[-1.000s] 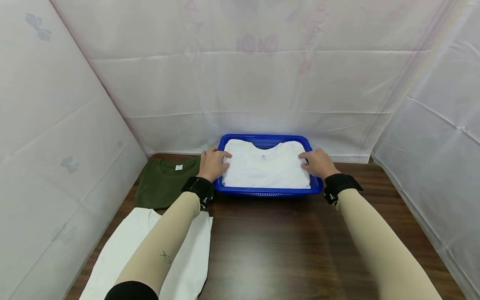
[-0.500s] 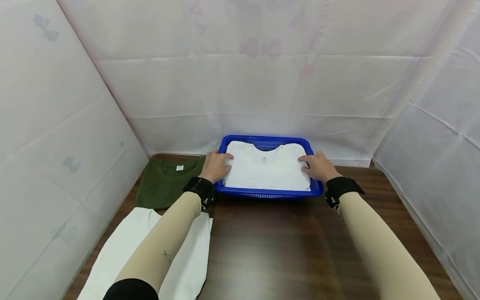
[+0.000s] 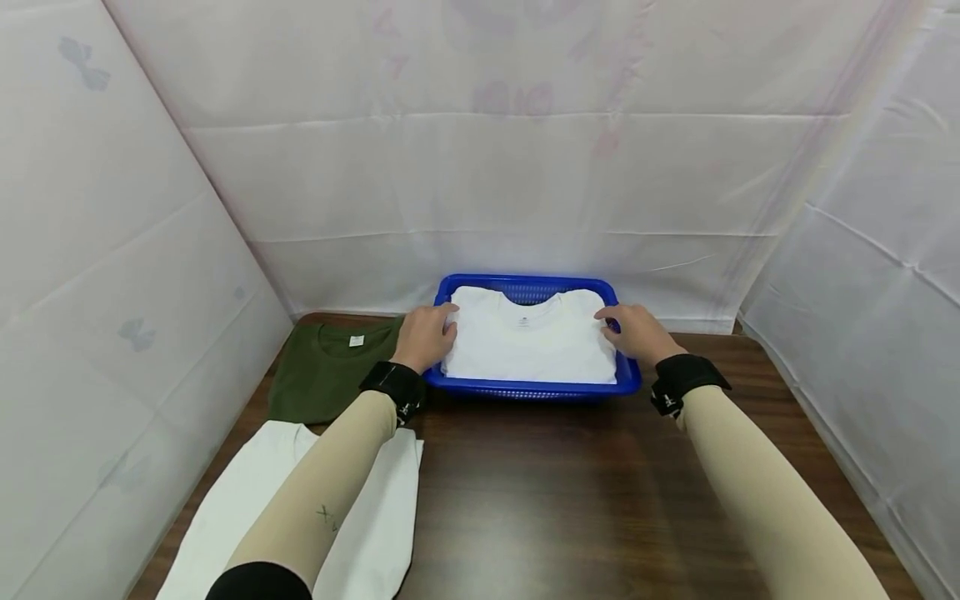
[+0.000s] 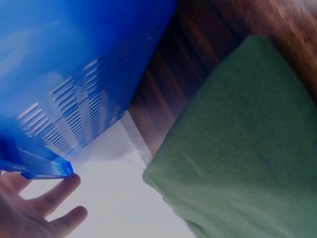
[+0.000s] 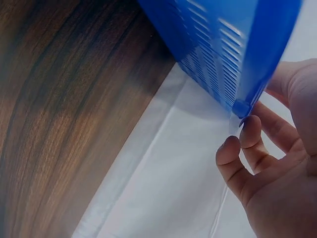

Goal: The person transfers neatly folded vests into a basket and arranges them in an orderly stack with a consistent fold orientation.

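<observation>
A folded white T-shirt (image 3: pixel 531 342) lies in a blue plastic basket (image 3: pixel 534 387), its neckline toward the back. My left hand (image 3: pixel 424 335) is over the basket's left rim, with thumb and index fingertips at the shirt's left edge. On the opposite side, my right hand (image 3: pixel 637 332) reaches over the right rim, thumb and index fingertips at the shirt's edge. In the left wrist view, loosely spread fingers (image 4: pixel 59 194) are outside the rim. In the right wrist view, loosely bent fingers (image 5: pixel 250 131) are right at the rim's underside.
Left of the basket lies a folded dark green T-shirt (image 3: pixel 322 379). Another white garment (image 3: pixel 378 517) is in front of it, partly under my left forearm. White sheeting (image 3: pixel 517 192) walls in the brown wooden table (image 3: pixel 525 492) at the back and sides.
Both hands have drawn slightly outward from the white T-shirt's edges. The basket and the garments stay where they were; the head view has shifted a little.
</observation>
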A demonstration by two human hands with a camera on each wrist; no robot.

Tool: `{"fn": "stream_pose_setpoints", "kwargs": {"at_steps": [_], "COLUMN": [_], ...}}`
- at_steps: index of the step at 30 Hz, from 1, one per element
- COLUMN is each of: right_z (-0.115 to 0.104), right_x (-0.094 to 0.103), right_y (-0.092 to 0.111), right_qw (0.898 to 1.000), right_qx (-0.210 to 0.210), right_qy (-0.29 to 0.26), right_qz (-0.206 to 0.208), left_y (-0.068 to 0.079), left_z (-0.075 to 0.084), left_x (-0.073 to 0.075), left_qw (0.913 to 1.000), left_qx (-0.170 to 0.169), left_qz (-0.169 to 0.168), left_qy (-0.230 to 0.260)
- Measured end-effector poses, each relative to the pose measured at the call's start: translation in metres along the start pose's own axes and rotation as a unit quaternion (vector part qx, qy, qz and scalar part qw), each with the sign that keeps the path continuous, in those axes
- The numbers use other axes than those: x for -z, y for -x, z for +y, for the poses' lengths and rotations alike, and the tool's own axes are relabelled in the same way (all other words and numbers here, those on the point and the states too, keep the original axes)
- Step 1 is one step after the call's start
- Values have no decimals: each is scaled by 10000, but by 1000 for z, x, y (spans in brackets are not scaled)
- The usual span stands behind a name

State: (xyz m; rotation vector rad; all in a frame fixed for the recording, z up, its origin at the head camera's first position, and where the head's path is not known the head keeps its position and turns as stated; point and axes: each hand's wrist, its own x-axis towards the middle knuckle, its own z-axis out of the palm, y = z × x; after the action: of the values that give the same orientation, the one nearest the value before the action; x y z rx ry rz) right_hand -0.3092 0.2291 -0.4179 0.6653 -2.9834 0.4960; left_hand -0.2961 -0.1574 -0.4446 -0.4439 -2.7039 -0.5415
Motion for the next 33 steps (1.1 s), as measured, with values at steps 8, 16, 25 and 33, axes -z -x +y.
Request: {"fn": "stream_pose_setpoints", "kwargs": {"at_steps": [8,16,25,33], "right_z": [-6,-5,-1,2], "right_x": [2,5,0,-2], "right_y": [5,29,72,100], "right_qw": [9991,9914,9755,9775], "right_qx": [-29,617,1139,866], "right_qy": [-337,-675,-672,-649], "right_qz": [262,931,1758,1811], "left_y": [14,47,112,166], "left_z": [-13,-35,-63,-90], "left_x": [15,47,78,105], "left_qw": [9955,9947,9929,9857], "left_qx": [11,222,962,1639], "left_qz": [477,446,203,-130], "left_qy": [813,899,669,376]}}
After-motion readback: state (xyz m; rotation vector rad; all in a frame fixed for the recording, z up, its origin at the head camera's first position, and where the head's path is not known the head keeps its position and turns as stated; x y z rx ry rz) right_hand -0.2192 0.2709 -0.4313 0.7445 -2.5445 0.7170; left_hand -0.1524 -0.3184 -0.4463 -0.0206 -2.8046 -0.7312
